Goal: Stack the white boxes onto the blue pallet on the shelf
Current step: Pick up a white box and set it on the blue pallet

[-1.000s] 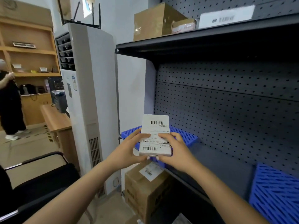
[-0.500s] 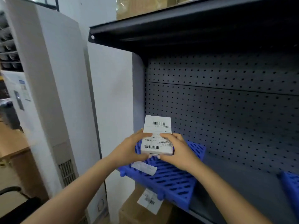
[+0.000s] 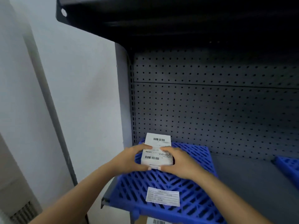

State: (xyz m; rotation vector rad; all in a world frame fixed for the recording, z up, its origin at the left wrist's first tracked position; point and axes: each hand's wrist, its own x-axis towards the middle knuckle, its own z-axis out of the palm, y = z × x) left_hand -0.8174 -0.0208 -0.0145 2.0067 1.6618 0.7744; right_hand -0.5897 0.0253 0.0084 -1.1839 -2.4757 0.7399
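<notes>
A white box [image 3: 157, 148] with barcode labels on top is held over the back left part of the blue pallet [image 3: 191, 185], close to the pegboard. My left hand [image 3: 129, 160] grips its left side and my right hand [image 3: 177, 161] grips its right side, thumbs curled onto the top. Whether the box touches the pallet is hidden by my hands. The slatted pallet lies on the dark shelf and carries a white label [image 3: 163, 198] near its front.
The grey pegboard back wall [image 3: 218, 102] rises behind the pallet, and a dark upper shelf [image 3: 161, 18] hangs overhead. A second blue pallet [image 3: 289, 167] sits at the right edge. A white wall [image 3: 72, 94] stands left of the shelf; a cardboard box [image 3: 155, 221] shows below.
The view has closed in on the shelf. Both hands have carried the white box forward and down, over the back left of the blue pallet.
</notes>
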